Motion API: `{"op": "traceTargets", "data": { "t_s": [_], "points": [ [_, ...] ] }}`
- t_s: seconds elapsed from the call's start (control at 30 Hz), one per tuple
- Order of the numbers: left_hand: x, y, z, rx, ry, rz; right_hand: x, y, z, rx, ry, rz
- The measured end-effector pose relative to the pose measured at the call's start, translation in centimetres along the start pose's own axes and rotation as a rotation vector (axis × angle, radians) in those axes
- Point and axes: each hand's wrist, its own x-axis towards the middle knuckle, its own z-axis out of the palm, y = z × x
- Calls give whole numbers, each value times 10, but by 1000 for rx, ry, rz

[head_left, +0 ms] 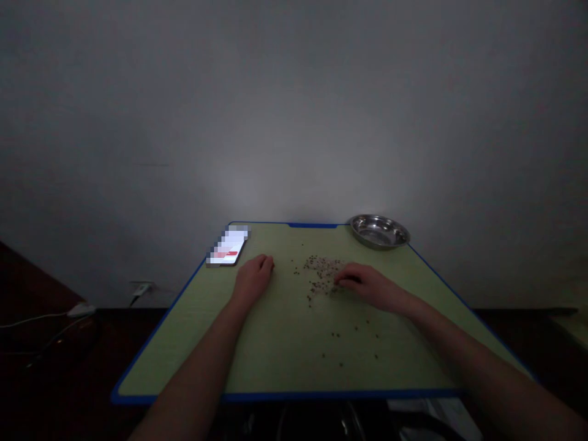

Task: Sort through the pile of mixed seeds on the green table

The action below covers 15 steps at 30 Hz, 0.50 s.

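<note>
Small dark seeds or beans (320, 275), mixed with paler grains (327, 264), lie in a loose patch on the light green table (275, 343). My right hand (365, 283) reaches to the right edge of this patch. Its thumb and fingertips come together in a pinch low over the grains; anything between them is too small to make out. My left hand (254, 277) rests on the table left of the patch, fingers curled in, with nothing visible in it. Several stray dark seeds (339, 335) are scattered nearer the front edge.
A shallow steel bowl (379, 233) stands at the back right corner. A phone (229, 246) with a lit screen lies at the back left. Blue edging (312, 225) borders the table, against a grey wall (294, 122). A plug (141, 289) and cables are at the left.
</note>
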Motion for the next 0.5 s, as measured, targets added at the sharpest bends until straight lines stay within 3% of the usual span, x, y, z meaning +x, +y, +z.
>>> {"op": "traceTargets", "data": {
  "t_s": [0.2,0.5],
  "points": [
    [1,0,-2,-5,-5,4,-1,-10,15,-39,-67,-16],
    [1,-2,-1,5,1,-1,33,-35,48,-46,-2,-82]
  ]
}}
